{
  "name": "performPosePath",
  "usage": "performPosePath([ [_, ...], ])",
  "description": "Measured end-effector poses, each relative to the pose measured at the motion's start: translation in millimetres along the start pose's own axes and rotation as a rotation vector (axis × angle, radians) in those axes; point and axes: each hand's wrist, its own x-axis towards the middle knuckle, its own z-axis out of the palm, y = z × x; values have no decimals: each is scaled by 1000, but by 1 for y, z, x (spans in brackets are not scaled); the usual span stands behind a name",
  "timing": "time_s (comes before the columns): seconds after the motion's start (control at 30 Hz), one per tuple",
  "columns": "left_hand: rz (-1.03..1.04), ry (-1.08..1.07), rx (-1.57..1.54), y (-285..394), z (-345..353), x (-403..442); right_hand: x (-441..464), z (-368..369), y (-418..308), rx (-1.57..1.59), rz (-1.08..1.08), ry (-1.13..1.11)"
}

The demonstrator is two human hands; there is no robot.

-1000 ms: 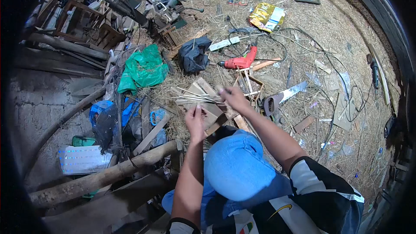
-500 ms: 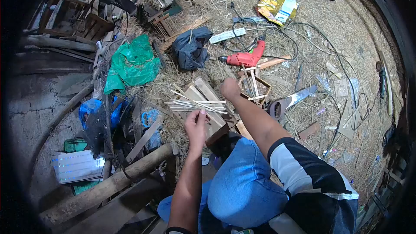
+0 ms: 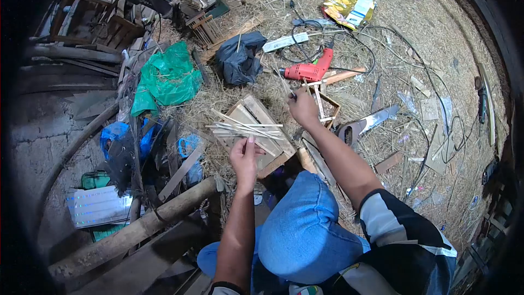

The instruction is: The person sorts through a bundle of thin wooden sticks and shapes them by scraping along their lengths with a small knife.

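the left hand (image 3: 244, 159) pinches thin wooden strips (image 3: 248, 130) over a wooden block (image 3: 258, 113); the right hand (image 3: 304, 110) is closed around a slim tool (image 3: 284, 84). straw covers the floor (image 3: 404, 71) around a red drill (image 3: 309, 69).

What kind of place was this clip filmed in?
Probably a makeshift woodworking spot in a shed or barn: a red drill and a handsaw lie on a straw-strewn floor, with wooden scraps and poles around.

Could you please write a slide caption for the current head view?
Left hand holding thin wooden strips, right hand gripping something slim near a red drill.
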Motion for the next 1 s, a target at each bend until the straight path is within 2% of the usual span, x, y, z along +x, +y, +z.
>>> performPosePath([
  [0.03,-20,-9,-30,0,-1,-3,-9,-7,-5,7,-110,32],
  [0.07,-21,-2,-27,-2,-4,-5,-21,-13,-11,10,-112,26],
  [0.13,41,80,-28,-15,-11,-8,-51,-33,-37,27,-396,-126],
  [0.27,4,201,-56,-34,-36,-20,-89,-25,-68,-238,-595,-325],
  [0.33,-51,217,-160,-38,-49,-30,-99,-12,-73,-310,-612,-385],
  [0.47,6,228,-129,-48,-69,-43,-110,0,-73,-260,-624,-381],
  [0.6,2,208,-142,-34,-73,-57,-109,-15,-79,-136,-577,-296],
  [0.73,15,243,-255,-8,-77,-75,-121,-59,-126,-138,-564,-313],
  [0.9,65,252,-395,51,-86,-104,-147,-96,-215,4,-858,-261],
  [1.0,130,310,-473,83,-98,-122,-172,-109,-268,-74,-951,-292],
])
